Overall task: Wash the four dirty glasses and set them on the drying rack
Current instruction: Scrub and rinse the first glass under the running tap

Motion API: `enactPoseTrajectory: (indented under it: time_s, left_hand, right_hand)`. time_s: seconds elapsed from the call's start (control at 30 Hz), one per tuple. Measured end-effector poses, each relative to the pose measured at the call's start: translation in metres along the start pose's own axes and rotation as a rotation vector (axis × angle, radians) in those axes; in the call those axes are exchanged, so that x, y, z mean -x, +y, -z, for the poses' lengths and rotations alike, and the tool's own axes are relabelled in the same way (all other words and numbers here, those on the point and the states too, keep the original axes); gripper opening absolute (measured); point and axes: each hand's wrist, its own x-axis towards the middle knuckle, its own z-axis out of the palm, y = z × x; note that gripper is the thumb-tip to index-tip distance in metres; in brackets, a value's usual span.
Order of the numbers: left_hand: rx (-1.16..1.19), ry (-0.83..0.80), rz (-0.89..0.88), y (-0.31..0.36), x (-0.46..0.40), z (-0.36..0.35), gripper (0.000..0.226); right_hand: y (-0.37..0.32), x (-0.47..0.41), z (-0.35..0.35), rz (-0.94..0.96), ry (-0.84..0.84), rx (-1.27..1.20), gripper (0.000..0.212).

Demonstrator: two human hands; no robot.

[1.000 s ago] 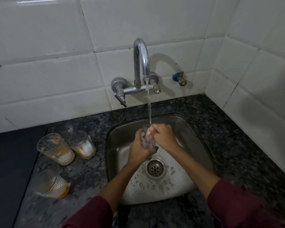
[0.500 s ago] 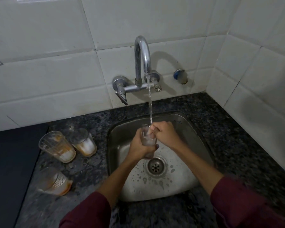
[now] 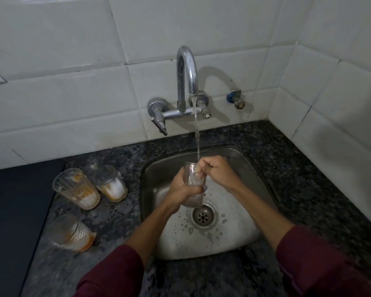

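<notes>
Over the steel sink my left hand grips a clear glass upright under the running tap. My right hand has its fingers curled over the rim and into the glass. Water falls into the glass mouth. Three dirty glasses with orange residue stand on the counter left of the sink: one at the back left, one beside it, and one nearer me.
Dark speckled granite counter surrounds the sink. White tiled walls meet in a corner at the right. A small valve sticks out of the wall. A dark flat surface lies at the far left. No drying rack is in view.
The glass has been lifted slightly and turned more upright under the water stream. My right fingers have kept working inside the rim.
</notes>
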Motion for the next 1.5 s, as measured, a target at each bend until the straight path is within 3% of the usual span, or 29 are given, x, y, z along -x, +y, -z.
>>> enactPoseTrajectory:
  time_s: [0.1,0.17,0.27,0.33,0.4,0.53,0.7,0.87,1.0,1.17,1.33,1.43,1.5]
  left_hand:
    - [-0.293,0.218,-0.128,-0.003,0.002,-0.015,0.066]
    - [-0.369,0.249,-0.160,-0.005,0.003,-0.021,0.074]
    - [-0.302,0.073,-0.088,-0.004,0.001,-0.008,0.079]
    - [0.013,-0.141,0.008,0.000,0.001,0.007,0.069]
    - [0.241,-0.256,0.086,0.000,0.003,0.013,0.068]
    - [0.140,-0.080,0.047,-0.005,0.002,0.005,0.070]
    - [-0.294,0.167,-0.102,-0.006,0.004,-0.004,0.071]
    - [-0.546,0.240,-0.165,-0.016,0.008,-0.011,0.089]
    - [-0.623,0.146,0.034,-0.018,0.003,-0.013,0.097]
    - [-0.314,0.040,0.371,-0.030,0.002,-0.011,0.089]
    - [-0.120,-0.011,0.607,-0.025,0.000,-0.010,0.080]
    - [-0.052,-0.018,0.692,-0.029,-0.007,-0.006,0.088]
    - [0.019,0.002,0.693,-0.029,-0.009,-0.006,0.076]
  right_hand:
    - [-0.009,0.000,-0.009,-0.052,0.039,0.188,0.021]
    - [-0.011,0.000,-0.014,-0.104,0.078,0.237,0.015]
    - [-0.003,0.000,-0.008,-0.130,0.087,0.032,0.026]
    - [0.003,0.004,0.000,-0.091,0.017,-0.163,0.031]
    - [0.006,0.006,0.000,-0.050,-0.028,-0.232,0.033]
    - [0.004,0.002,-0.007,-0.050,0.031,-0.060,0.035]
    - [-0.008,-0.001,-0.017,-0.075,0.078,0.213,0.019]
    - [0.000,-0.008,-0.032,-0.200,0.088,0.306,0.014]
    - [0.010,-0.007,-0.032,-0.340,0.065,0.245,0.018]
    - [0.032,0.002,-0.033,-0.547,0.061,-0.152,0.014]
    - [0.049,0.006,-0.033,-0.613,0.099,-0.277,0.021]
    - [0.048,0.010,-0.032,-0.621,0.126,-0.397,0.023]
    - [0.049,0.011,-0.031,-0.611,0.142,-0.456,0.023]
